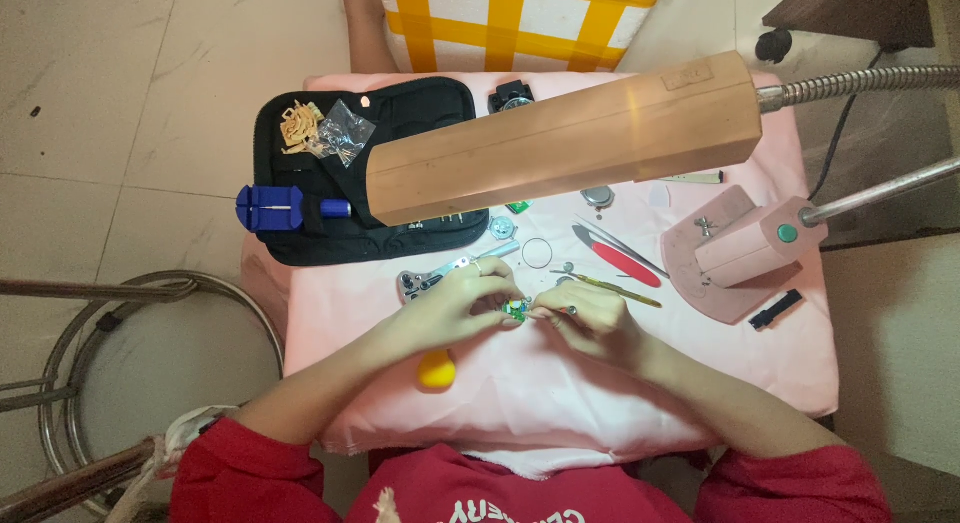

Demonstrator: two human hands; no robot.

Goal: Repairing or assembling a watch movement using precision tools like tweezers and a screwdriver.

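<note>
My left hand (pixel 462 301) and my right hand (pixel 588 321) meet over the pink cloth (pixel 760 363), fingertips pinching a small green and silver part (pixel 515 309) between them. The left hand holds the part on its left side; the right hand's fingertips touch it from the right. A metal watch band (pixel 425 279) lies just behind my left hand. Thin yellow tweezers (pixel 612 288) lie behind my right hand. A yellow rounded object (pixel 436 369) sits under my left wrist.
A pink desk lamp head (pixel 565 138) hangs over the table, its base (pixel 740 248) at the right. A black tool pouch (pixel 375 163) with a blue tool (pixel 270 209) lies at back left. A red-handled tool (pixel 625 261), a metal ring (pixel 537 253) and small round parts lie mid-table. A metal stool (pixel 130 383) stands at the left.
</note>
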